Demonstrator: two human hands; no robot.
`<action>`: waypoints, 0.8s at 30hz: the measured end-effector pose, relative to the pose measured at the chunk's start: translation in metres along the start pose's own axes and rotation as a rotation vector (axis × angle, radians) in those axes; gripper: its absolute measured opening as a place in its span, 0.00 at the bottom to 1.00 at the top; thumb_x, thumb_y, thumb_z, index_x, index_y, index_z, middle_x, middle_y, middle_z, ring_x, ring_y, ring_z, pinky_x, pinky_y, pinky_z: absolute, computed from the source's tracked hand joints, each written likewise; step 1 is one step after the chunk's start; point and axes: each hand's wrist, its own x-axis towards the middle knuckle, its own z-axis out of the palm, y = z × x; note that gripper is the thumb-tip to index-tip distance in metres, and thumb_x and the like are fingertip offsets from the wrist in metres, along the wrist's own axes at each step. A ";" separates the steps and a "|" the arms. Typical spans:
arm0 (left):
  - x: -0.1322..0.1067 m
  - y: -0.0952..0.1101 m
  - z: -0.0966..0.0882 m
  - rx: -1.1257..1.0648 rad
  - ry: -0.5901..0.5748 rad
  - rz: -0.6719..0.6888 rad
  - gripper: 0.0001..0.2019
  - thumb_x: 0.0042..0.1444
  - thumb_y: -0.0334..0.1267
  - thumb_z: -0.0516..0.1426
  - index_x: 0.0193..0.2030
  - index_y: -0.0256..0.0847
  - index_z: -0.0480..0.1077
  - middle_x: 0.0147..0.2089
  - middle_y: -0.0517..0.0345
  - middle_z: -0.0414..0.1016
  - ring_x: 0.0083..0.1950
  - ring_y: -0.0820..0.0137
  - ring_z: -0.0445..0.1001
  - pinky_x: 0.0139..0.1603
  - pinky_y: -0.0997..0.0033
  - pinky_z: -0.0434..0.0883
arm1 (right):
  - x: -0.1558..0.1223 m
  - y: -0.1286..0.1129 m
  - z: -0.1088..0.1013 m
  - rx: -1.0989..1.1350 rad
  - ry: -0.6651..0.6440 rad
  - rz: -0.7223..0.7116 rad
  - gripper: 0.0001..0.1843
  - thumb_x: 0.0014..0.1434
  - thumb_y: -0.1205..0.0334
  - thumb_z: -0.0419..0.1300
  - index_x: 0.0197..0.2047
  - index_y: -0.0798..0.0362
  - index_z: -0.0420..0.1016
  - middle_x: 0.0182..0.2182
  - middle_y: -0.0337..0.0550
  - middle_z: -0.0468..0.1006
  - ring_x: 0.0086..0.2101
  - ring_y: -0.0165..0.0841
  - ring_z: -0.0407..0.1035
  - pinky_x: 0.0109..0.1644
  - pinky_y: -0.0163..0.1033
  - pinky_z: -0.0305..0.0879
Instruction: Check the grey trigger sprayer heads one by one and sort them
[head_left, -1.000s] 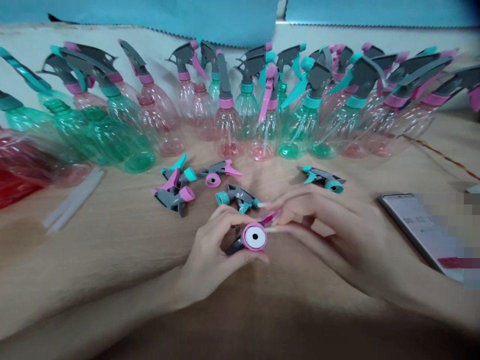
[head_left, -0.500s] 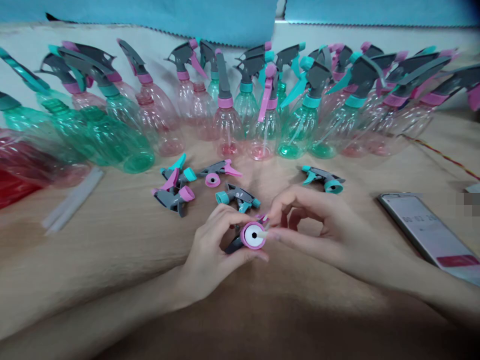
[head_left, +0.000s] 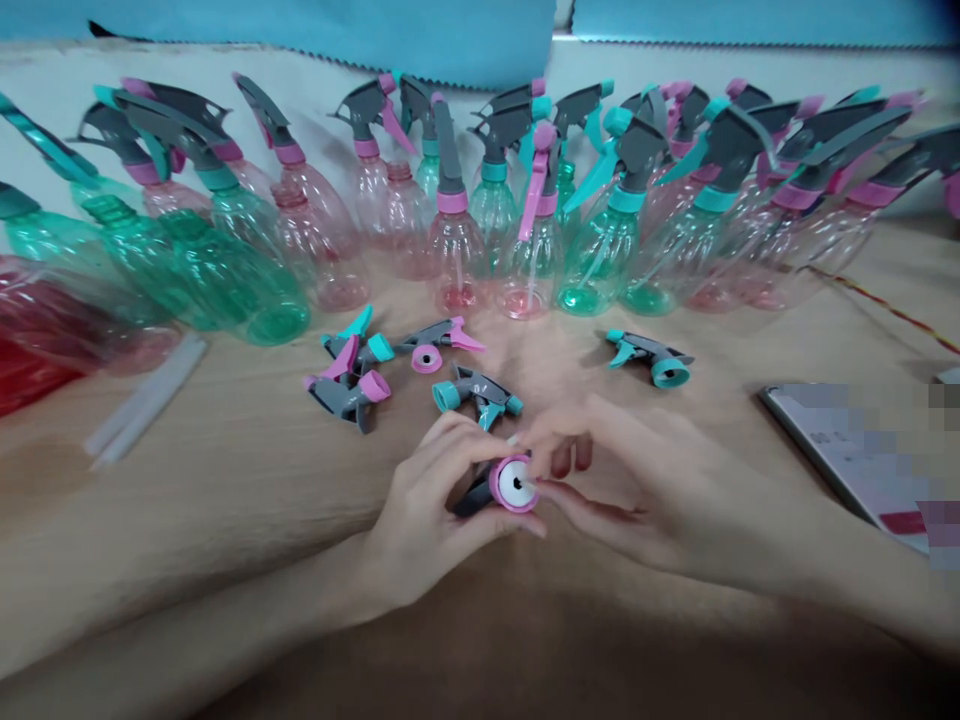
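Observation:
My left hand [head_left: 420,510] is closed around a grey spray trigger head [head_left: 474,494] with a pink collar. The collar's open end faces me, showing a white disc [head_left: 513,482] with a dark hole at its centre. My right hand [head_left: 622,480] is at the collar's right side, thumb and index finger bent in a pinch against the disc's edge. Something small and pale may be between those fingertips; blur hides what it is. Just beyond my hands lies a grey trigger head with teal parts [head_left: 480,392].
Loose trigger heads [head_left: 349,395] lie left of centre, another [head_left: 651,358] to the right. Pink and green spray bottles [head_left: 457,255] line the back, some without heads. Two translucent tubes [head_left: 146,400] lie left, a phone [head_left: 847,460] right, and a twisted wire [head_left: 885,310] behind it.
The held trigger head has shifted slightly down and right. My right fingertips have moved in closer to the white disc, and the pale piece there shows less now.

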 end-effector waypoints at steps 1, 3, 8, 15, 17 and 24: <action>0.000 0.000 0.000 0.006 0.001 0.005 0.17 0.48 0.43 0.64 0.43 0.40 0.68 0.34 0.57 0.72 0.36 0.68 0.68 0.38 0.67 0.69 | 0.000 0.000 0.000 -0.021 -0.016 -0.013 0.10 0.58 0.68 0.55 0.44 0.51 0.64 0.35 0.37 0.74 0.32 0.27 0.69 0.31 0.33 0.63; 0.000 0.000 0.000 0.018 0.002 0.015 0.16 0.49 0.44 0.63 0.42 0.40 0.68 0.34 0.56 0.72 0.36 0.68 0.68 0.38 0.67 0.69 | 0.002 -0.001 0.001 -0.039 -0.046 -0.019 0.13 0.60 0.67 0.54 0.48 0.52 0.63 0.35 0.38 0.75 0.34 0.28 0.70 0.31 0.33 0.63; 0.000 0.002 -0.001 0.058 0.006 -0.006 0.15 0.52 0.46 0.61 0.40 0.39 0.68 0.35 0.55 0.73 0.38 0.68 0.68 0.37 0.68 0.68 | 0.008 -0.006 0.001 -0.122 -0.051 -0.018 0.17 0.60 0.65 0.53 0.53 0.51 0.60 0.38 0.39 0.76 0.34 0.30 0.71 0.31 0.35 0.64; 0.000 0.002 0.000 0.028 0.000 -0.041 0.16 0.50 0.44 0.63 0.41 0.38 0.68 0.35 0.56 0.73 0.38 0.69 0.69 0.39 0.69 0.69 | 0.008 -0.003 -0.006 -0.210 -0.061 -0.008 0.18 0.60 0.62 0.54 0.54 0.47 0.59 0.34 0.37 0.75 0.31 0.33 0.71 0.31 0.36 0.63; 0.000 0.002 0.000 0.036 0.003 -0.040 0.16 0.49 0.43 0.64 0.41 0.38 0.68 0.35 0.57 0.73 0.37 0.69 0.68 0.38 0.69 0.68 | 0.007 -0.001 -0.007 -0.184 -0.064 -0.020 0.20 0.59 0.64 0.55 0.54 0.46 0.58 0.33 0.36 0.75 0.30 0.31 0.70 0.29 0.35 0.62; -0.001 0.002 -0.001 0.083 0.003 0.003 0.16 0.51 0.47 0.62 0.40 0.39 0.67 0.34 0.57 0.72 0.38 0.68 0.68 0.39 0.67 0.69 | 0.007 -0.001 -0.007 -0.171 -0.089 -0.050 0.21 0.59 0.66 0.55 0.55 0.47 0.59 0.35 0.36 0.75 0.31 0.29 0.69 0.28 0.33 0.58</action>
